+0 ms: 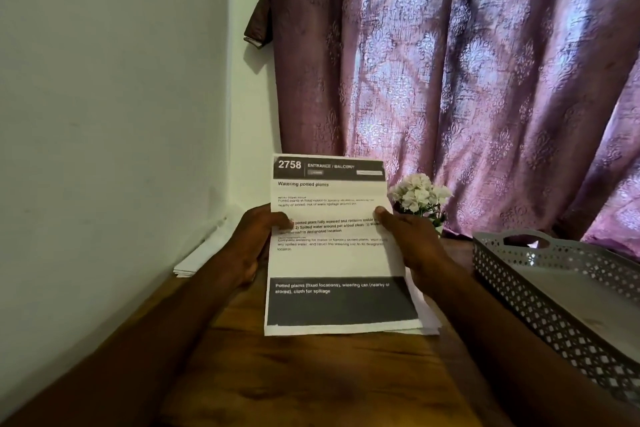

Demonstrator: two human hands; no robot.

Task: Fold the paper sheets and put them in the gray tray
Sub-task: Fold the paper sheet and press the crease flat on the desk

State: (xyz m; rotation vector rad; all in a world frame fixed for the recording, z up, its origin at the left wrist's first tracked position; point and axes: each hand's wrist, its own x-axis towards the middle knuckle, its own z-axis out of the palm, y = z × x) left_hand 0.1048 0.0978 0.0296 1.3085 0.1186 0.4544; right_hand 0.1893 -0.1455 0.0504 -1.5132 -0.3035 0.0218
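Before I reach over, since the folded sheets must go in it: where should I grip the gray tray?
Take the gray tray by the handle cutout in its far end wall, coming from above. That slot is the only solid opening; the other walls are perforated lattice. Both hands hold the printed sheet now.

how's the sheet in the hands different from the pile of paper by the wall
The held sheet is raised and tilted, gripped at each side by the left hand and right hand; the paper pile lies flat on the wooden table, untouched. The held sheet shows printed text and dark bands; the pile shows only white edges. The held sheet is near the table's middle; the pile is against the wall. Both are white paper.
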